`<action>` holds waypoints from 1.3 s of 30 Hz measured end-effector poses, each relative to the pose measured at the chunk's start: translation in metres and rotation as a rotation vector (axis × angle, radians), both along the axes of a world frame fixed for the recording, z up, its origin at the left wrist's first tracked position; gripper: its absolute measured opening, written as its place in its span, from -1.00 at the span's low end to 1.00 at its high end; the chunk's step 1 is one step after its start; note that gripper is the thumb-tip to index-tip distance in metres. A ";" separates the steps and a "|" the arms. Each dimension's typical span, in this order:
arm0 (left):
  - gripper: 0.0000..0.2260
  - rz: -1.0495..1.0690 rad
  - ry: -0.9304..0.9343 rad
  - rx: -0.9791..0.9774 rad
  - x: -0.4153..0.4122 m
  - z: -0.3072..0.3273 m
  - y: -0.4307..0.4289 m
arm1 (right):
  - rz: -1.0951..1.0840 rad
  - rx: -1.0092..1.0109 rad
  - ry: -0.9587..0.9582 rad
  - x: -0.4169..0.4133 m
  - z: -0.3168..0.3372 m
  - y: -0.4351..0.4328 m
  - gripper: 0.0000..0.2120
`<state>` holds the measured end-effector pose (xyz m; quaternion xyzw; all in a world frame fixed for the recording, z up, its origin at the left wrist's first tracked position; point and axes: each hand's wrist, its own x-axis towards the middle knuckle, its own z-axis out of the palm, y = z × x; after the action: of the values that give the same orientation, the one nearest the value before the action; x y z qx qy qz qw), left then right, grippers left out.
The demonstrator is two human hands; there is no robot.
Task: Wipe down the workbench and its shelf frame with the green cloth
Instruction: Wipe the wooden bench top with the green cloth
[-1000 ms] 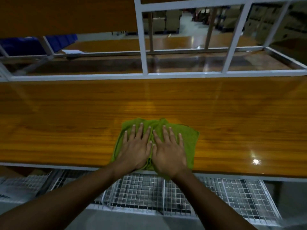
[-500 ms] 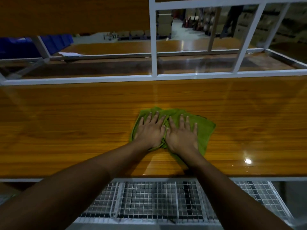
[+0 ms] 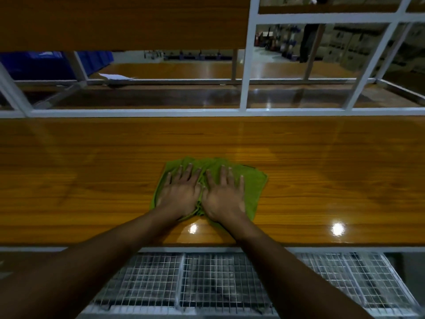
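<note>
Both hands lie flat on the green cloth (image 3: 253, 187), which is spread on the glossy wooden workbench (image 3: 92, 180) somewhat nearer its front edge than its back rail. The left hand (image 3: 179, 194) and right hand (image 3: 224, 194) sit side by side, thumbs nearly touching, fingers splayed and extended rather than curled: neither grips the cloth, they press it down with open palms. Held this way, I judge, the cloth stays wide under both palms, so each push cleans a broad band and the arms' weight bears on the wood. The cloth bunches into a ridge between the hands, and its right corner juts out past the right hand. The white shelf frame (image 3: 247, 65) rises behind the cloth, at the back of the workbench, and I judge it not yet reached. Most of the cloth's middle is hidden under the hands, so its folds cannot be read. A wire grid (image 3: 207, 284) shows below the workbench's front edge, partly covered by the forearms. Beyond the frame the room is dim; a dark figure or hanging thing (image 3: 308, 42) there is too unclear to tell
</note>
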<state>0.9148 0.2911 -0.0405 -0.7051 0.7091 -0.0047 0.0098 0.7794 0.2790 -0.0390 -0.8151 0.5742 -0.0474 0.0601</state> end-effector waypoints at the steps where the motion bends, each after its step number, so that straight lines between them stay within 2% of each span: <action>1: -0.48 0.011 -0.014 -0.001 0.007 0.000 0.007 | 0.012 -0.005 -0.002 0.007 -0.001 0.005 -0.34; 5: -0.30 0.048 0.013 -0.004 0.020 0.000 0.030 | 0.047 -0.016 -0.017 0.019 -0.001 0.023 -0.42; 10: -0.21 0.063 0.027 0.006 0.016 -0.001 0.043 | 0.074 -0.008 -0.060 0.013 0.001 0.042 -0.44; 17: -0.22 0.070 0.010 0.011 -0.007 -0.001 0.055 | 0.121 0.019 -0.063 -0.011 0.000 0.052 -0.45; 24: -0.40 0.055 -0.008 -0.009 -0.049 -0.007 0.040 | 0.120 0.046 -0.055 -0.055 -0.002 0.041 -0.43; 29: -0.23 0.006 0.017 0.021 -0.097 -0.002 0.009 | 0.050 0.016 -0.051 -0.098 -0.005 0.013 -0.26; 34: -0.19 -0.065 0.029 0.034 -0.110 0.000 -0.031 | -0.037 -0.009 -0.048 -0.107 -0.007 -0.019 -0.22; 36: -0.26 -0.076 0.047 0.030 -0.107 0.002 -0.047 | -0.075 -0.024 -0.056 -0.101 -0.007 -0.029 -0.25; 39: -0.48 -0.075 0.092 0.010 -0.094 0.003 -0.069 | -0.122 -0.031 -0.055 -0.087 -0.007 -0.047 -0.41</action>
<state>0.8208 0.2220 -0.0379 -0.6776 0.7346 0.0307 -0.0194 0.6924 0.2322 -0.0455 -0.7779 0.6200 -0.0822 0.0603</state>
